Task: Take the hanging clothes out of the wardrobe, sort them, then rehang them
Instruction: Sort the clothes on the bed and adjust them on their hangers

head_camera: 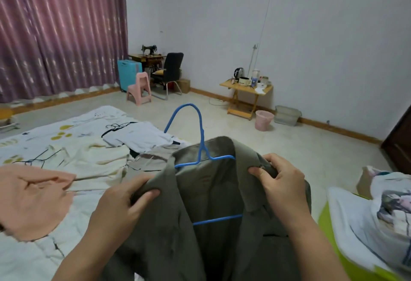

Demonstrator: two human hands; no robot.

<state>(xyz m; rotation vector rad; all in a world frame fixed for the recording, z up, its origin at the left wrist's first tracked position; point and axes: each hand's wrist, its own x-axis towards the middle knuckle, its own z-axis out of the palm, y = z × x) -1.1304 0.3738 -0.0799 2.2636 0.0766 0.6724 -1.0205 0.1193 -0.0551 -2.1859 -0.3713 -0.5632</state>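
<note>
Bed, quilt-covered, sorted garments laid out. Olive jacket on blue hanger: between your hands, hook pointing up and away. Left hand pinches one shoulder, right hand the other; equally near.

a bedroom in a home: a bed with a printed quilt, pink curtains drawn over the window, a sewing machine on its table, a kettle on a folding table.
</note>
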